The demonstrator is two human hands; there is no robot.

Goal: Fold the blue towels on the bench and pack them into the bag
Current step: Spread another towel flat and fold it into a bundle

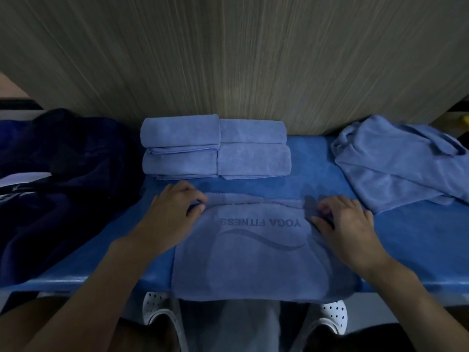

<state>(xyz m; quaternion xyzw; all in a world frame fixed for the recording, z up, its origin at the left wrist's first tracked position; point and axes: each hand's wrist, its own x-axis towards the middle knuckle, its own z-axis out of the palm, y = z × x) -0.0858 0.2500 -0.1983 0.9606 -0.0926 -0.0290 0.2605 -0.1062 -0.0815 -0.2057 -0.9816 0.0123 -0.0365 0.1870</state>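
Left hand [175, 207] and right hand [347, 222] each pinch a far corner of the towel [241, 265], whose near end overhangs the bench [411, 240] and may drag the fold crooked.

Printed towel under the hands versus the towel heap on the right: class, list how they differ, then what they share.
The printed towel lies spread flat; the towel heap is crumpled. The left hand and right hand grip the printed towel's far corners; nothing touches the towel heap. Both are blue and lie on the bench.
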